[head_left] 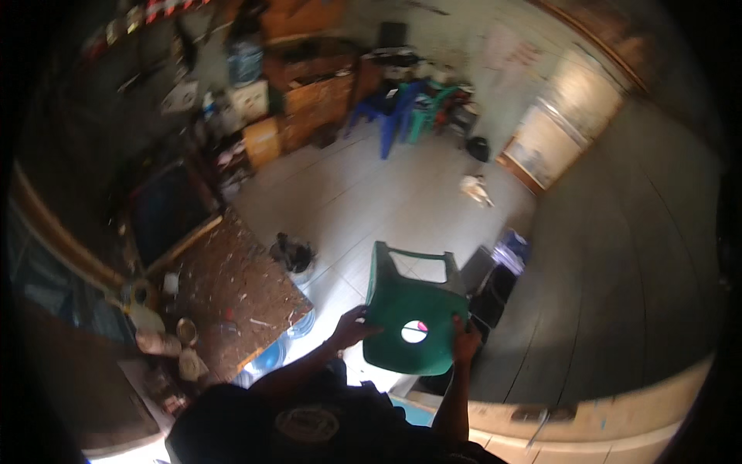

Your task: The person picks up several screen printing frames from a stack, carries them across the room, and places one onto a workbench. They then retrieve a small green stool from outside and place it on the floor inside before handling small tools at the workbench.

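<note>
A green plastic stool (410, 303) hangs in front of my body, its seat turned toward me and its legs pointing away. A round hole in the seat lets the bright floor show through. My left hand (352, 328) grips the seat's left edge. On the opposite edge my right hand (465, 340) is closed around the rim. Parts of the fingers of both hands are hidden behind the stool.
A stained wooden table (251, 298) stands at the left, blue water jugs (270, 356) beneath its edge. Blue plastic chairs (390, 116) are at the back. A pale animal-like shape (475, 189) lies on the tiles. Dark boxes (491, 298) sit right of the stool.
</note>
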Demonstrator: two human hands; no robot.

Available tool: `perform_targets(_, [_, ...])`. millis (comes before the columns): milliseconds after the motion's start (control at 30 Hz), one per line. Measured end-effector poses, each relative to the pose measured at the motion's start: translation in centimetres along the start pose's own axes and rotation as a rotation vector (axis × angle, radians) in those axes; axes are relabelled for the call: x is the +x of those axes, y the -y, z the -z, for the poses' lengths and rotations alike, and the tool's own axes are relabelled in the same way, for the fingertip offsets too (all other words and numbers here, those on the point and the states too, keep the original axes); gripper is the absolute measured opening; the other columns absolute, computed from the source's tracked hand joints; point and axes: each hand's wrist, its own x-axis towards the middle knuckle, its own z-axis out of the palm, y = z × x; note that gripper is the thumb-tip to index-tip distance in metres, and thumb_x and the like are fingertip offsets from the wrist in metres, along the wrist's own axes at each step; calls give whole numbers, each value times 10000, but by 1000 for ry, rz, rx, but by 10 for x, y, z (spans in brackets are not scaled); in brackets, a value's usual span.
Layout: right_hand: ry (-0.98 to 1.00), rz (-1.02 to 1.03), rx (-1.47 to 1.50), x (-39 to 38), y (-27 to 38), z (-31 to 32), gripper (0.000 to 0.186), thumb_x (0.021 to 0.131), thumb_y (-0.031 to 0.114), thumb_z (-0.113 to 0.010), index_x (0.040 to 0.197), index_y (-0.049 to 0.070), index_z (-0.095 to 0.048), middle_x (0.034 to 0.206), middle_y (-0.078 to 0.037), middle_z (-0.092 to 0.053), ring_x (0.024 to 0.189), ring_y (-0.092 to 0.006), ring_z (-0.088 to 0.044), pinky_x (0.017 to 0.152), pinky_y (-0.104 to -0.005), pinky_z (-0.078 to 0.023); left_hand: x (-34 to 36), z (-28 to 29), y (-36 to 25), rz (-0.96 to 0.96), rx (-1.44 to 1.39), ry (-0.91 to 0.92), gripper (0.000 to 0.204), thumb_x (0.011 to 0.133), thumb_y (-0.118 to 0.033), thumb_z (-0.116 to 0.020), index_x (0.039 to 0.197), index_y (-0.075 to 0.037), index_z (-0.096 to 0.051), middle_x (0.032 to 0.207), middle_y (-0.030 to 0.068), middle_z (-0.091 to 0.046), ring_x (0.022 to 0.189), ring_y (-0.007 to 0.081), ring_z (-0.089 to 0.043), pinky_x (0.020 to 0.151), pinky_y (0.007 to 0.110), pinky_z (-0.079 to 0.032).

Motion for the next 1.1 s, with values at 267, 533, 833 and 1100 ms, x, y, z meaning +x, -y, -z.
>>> perform_targets(267, [327,85,279,243,69,-89,419,846,298,-685,1089,-32,-600,974,-111,-630,882,-197,-570,788,-343,-449,207,43,-36,208,-17,-240,583,705,-332,-813,1119,13,-592,950,139,-674,799,202,-657,722,344,-531])
perform_targets(533, [409,342,125,445,164,-275,399,822,319,-707,951,-54,-642,877,-158,-671,796,-261,-627,724,-377,-484,365,114,-7,172,176,-683,674,722,-438,-772,1163,35,-582,1032,220,-660,967,301,-656,833,385,-521])
perform_targets(833, [823,469,306,527,317,-515,414,862,345,-660,887,-69,-646,809,-132,-666,716,-220,-606,642,-355,-474,424,251,20,79,-373,-1337,685,827,-317,-717,1316,39,-395,1152,201,-616,1100,259,-602,922,337,-484])
perform_targets(1100, [918,319,209,531,416,-761,625,862,540,-582,893,-77,-674,837,-169,-686,729,-273,-644,664,-406,-496,342,195,216,839,222,-1641,407,823,-361,-667,933,29,-636,848,196,-668,790,337,-645,688,414,-482])
